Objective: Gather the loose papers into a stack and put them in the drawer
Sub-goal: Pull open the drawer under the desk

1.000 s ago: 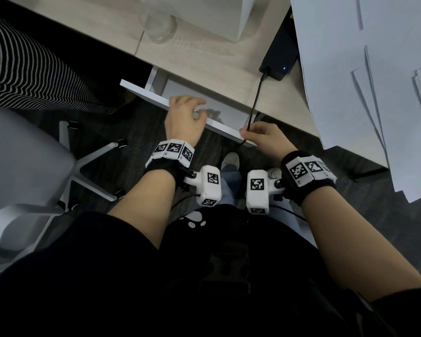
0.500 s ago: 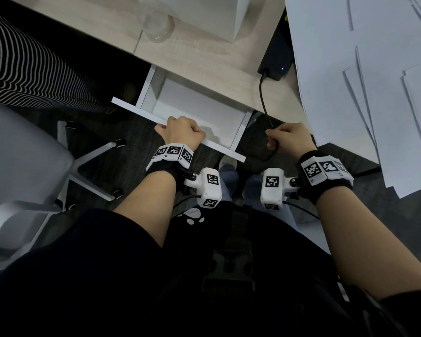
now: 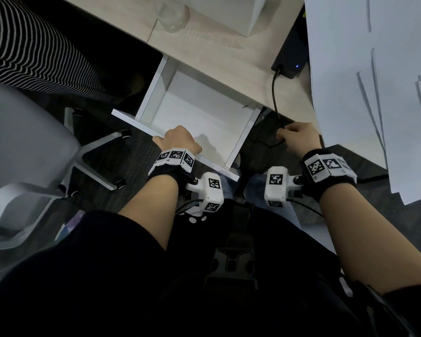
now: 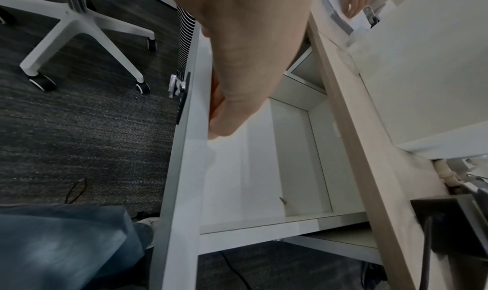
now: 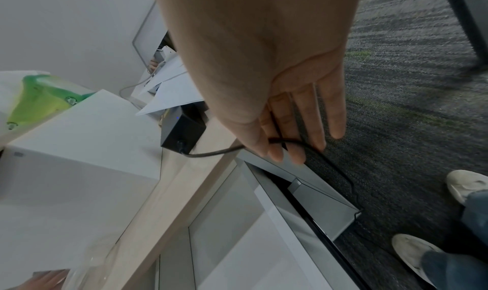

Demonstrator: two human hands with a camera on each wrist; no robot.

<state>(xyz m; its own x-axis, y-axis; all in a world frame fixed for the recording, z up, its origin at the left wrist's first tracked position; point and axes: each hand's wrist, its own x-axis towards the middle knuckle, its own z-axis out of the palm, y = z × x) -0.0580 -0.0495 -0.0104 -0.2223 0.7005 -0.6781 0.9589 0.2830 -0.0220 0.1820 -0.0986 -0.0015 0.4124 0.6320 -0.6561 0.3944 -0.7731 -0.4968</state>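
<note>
Papers [image 3: 365,88] lie loose and overlapping on the right of the tabletop [image 3: 219,52], some hanging over its near edge; the drawer [image 3: 199,117] stands pulled out below the tabletop edge, its white bottom bare; your left hand [image 3: 178,141] grips the drawer's front panel, fingers [image 4: 216,98] curled over its top edge; your right hand [image 3: 298,138] sits just right of the drawer, thumb and fingers [image 5: 298,127] pinching a black cable [image 3: 275,98]; that cable runs up to a black box [image 3: 291,57] on the tabletop beside the papers.
</note>
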